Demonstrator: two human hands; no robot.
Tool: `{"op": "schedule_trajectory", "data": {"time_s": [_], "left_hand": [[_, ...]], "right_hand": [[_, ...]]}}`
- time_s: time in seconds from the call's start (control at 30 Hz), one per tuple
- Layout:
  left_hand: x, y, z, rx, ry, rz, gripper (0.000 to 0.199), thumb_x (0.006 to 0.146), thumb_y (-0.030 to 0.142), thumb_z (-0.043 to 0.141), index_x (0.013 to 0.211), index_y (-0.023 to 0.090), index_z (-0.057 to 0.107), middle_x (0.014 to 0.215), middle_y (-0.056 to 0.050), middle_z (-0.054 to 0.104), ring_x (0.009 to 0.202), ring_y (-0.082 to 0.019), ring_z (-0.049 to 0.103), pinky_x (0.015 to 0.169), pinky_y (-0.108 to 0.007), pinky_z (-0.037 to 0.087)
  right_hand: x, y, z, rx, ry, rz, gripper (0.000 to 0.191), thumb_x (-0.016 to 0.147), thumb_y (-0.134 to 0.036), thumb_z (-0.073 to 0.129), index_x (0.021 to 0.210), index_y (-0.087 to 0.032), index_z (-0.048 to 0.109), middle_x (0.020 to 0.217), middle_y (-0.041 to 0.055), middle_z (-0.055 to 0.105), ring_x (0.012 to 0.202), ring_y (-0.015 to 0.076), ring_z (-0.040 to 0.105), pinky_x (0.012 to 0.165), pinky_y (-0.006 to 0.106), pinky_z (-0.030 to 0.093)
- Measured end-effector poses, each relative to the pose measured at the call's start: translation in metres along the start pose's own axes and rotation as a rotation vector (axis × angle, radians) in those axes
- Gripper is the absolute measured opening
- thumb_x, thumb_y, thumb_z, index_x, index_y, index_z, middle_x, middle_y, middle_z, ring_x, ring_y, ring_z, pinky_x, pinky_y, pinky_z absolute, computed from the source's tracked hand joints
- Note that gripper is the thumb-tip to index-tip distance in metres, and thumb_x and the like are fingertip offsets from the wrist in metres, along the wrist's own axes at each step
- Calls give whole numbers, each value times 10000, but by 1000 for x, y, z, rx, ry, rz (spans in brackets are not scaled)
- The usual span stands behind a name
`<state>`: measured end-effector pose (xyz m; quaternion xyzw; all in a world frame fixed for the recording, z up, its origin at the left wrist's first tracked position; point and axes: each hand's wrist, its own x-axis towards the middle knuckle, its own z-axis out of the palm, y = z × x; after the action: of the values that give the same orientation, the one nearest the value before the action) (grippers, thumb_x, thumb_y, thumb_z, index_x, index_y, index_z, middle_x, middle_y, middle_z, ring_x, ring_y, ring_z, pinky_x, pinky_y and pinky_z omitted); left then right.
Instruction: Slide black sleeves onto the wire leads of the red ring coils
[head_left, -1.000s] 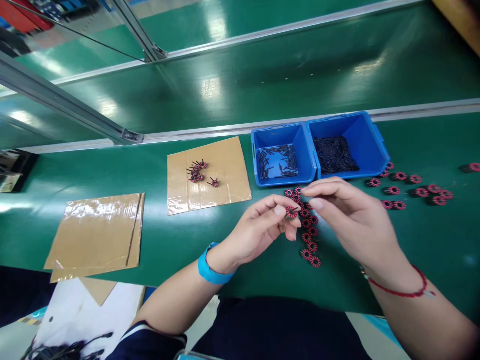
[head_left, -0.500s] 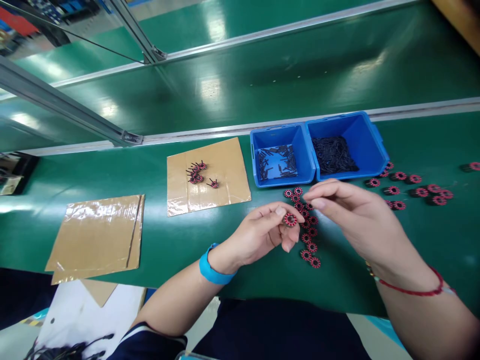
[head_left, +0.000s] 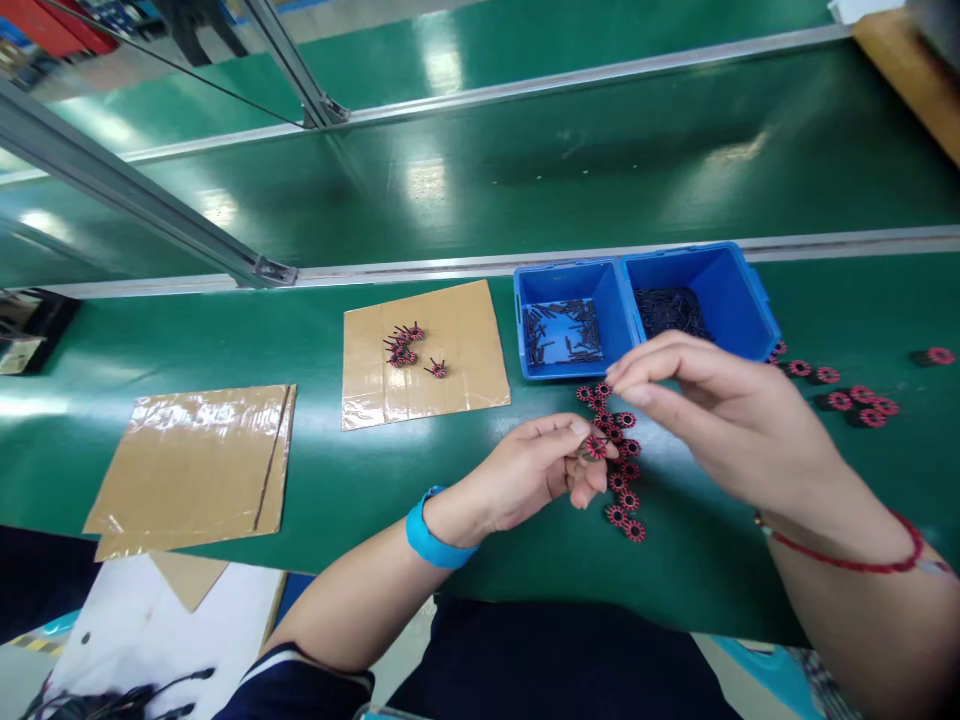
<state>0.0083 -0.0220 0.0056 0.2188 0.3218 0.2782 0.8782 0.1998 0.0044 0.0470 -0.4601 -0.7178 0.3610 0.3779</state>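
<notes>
Right hand (head_left: pixel 727 420) has lifted slightly toward the bins (head_left: pixel 577 373), fingertips close together, grip unclear, just beyond and right of the ring (head_left: pixel 596 447) pinched in the left hand (head_left: pixel 529 470).

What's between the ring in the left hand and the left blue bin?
Head view: more red-black rings on the green table, between the held ring and that bin.
</notes>
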Motion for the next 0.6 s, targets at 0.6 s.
{"op": "schedule_trajectory", "data": {"time_s": [0.6], "left_hand": [[3,-4,-1,-66,58,57,322,803,420,740,886,130,630,691,-30,689,522,-86,607,571,-229,454]], "right_hand": [[110,29,40,-1125,-731,82,204,735,-31,573,665,-142,728,748,211,743,676,323,696,603,397,439]]}}
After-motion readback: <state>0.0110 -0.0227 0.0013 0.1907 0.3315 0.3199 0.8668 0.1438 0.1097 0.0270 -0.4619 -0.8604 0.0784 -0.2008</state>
